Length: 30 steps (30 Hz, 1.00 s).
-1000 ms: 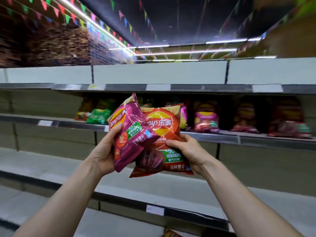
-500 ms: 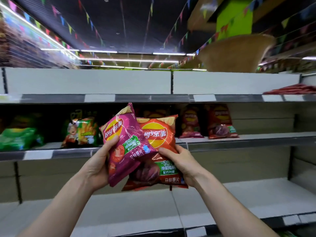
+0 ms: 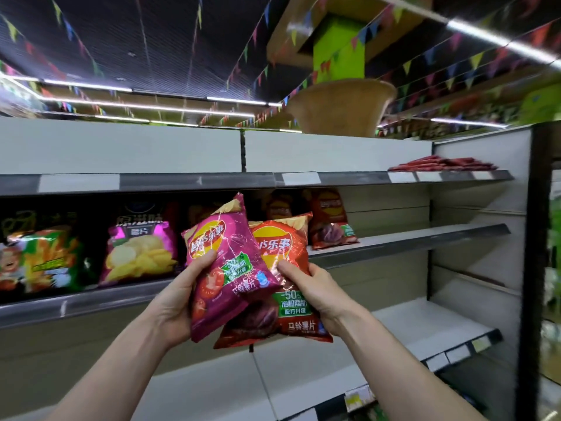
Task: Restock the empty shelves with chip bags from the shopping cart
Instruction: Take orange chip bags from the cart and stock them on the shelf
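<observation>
Magenta bag (image 3: 218, 238) in left grip (image 3: 177, 299) | red bag (image 3: 291, 311) in right grip (image 3: 315, 290), behind

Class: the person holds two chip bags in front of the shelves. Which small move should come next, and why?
Probably the right hand should carry its red bag forward and right onto the bare stretch of the middle shelf, beside the matching red bags standing there. The left hand holds the magenta bag, which overlaps the red one in front.
</observation>
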Tool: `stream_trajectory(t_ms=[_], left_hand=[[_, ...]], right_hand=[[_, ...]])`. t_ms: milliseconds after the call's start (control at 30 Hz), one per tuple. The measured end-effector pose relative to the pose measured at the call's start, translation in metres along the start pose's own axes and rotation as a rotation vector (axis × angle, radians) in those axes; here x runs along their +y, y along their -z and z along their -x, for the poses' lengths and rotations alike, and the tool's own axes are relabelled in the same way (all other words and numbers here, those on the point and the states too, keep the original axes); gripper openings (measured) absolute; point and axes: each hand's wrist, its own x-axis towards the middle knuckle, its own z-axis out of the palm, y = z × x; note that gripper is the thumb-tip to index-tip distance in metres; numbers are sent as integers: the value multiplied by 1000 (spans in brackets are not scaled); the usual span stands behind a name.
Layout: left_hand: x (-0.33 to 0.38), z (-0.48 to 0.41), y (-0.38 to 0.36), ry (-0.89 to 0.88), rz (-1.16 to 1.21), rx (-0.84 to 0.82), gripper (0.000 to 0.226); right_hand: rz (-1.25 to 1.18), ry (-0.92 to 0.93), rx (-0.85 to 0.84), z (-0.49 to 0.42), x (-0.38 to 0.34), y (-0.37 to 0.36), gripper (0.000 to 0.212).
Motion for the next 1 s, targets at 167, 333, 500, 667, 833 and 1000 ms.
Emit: stream_trajectory(t_ms=[167, 333, 500, 667, 833, 1000], left_hand=[[-13, -28, -32, 7, -11, 41, 45], [-29, -60, -69, -10, -20, 99, 42], [-44, -92, -105, -29, -25, 155, 41], [-52, -121, -131, -28, -86, 210, 41], [-47, -152, -132, 29, -189, 317, 35], [-31, -188, -122, 29, -281, 371, 37]], right_hand=[[0, 19, 58, -15, -1, 39, 60], [-8, -4, 62, -29, -6, 91, 55], [-4, 2, 43, -47, -16, 146, 47], [36, -6, 28, -63, -24, 191, 37], [58, -55, 52, -83, -30, 224, 49], [35, -110, 62, -110, -40, 241, 55]])
